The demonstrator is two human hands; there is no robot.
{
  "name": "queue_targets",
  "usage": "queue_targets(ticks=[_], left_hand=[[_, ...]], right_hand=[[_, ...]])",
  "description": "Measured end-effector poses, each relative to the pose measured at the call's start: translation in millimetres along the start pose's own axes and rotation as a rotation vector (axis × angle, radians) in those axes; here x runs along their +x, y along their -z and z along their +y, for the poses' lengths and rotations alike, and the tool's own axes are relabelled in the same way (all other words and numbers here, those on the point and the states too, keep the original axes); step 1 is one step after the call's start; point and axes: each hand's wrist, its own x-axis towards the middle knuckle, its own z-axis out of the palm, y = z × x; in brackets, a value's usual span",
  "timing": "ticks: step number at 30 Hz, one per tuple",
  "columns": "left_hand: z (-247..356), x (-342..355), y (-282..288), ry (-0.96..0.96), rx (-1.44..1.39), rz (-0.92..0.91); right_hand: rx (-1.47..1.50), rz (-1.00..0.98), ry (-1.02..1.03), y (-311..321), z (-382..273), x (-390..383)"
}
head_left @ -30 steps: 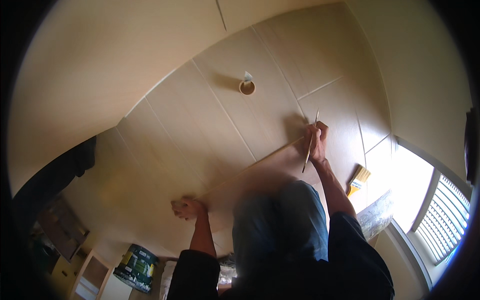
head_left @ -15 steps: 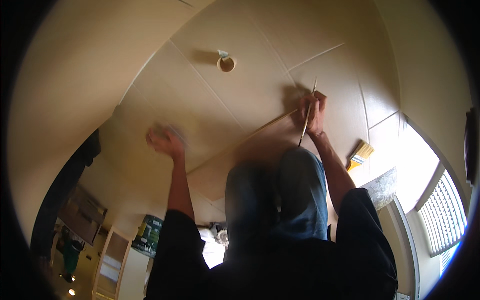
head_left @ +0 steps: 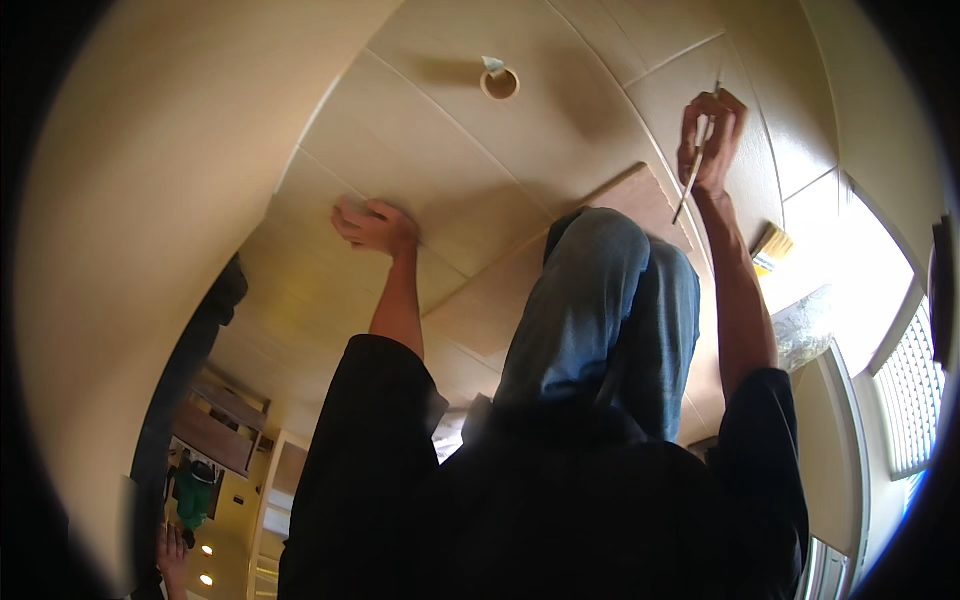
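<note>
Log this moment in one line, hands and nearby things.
right hand: holding slim stick; left hand: over floor, contact unclear; board: partly hidden by knees; round container: ahead, between hands; wide brush: right of right forearm

I am indoors, in a room that looks like a work site: a wide brush [head_left: 773, 248] and a cup [head_left: 500, 84] sit on the tiled floor [head_left: 410, 150], between plain walls [head_left: 180, 200], with a slatted panel [head_left: 908, 395] and 2 lit lamps [head_left: 207, 550].

Slim pale brush [head_left: 689, 186], dark-tipped, held aslant
</note>
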Motion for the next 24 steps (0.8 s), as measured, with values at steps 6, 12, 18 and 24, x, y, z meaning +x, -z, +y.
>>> queue_targets(ticks=[6, 12, 18, 24], left_hand=[[6.2, -2.0, 0.9, 0.015, -0.015, -0.007], [0.8, -1.1, -10.0, -0.043, 0.064, 0.131], [7.4, 0.0, -14.8, -0.018, 0.012, 0.179], [-1.2, 14.7, -14.7, -0.120, -0.213, 0.086]], right_hand=[[0.012, 0.301, 0.025, -13.4, -44.4, 50.8], [0.250, 0.504, -0.005, -50.2, -125.4, 52.0], [0.363, 0.545, -0.160, -24.6, -203.3, 7.4], [0.405, 0.236, -0.295, 13.8, -220.3, -25.9]])
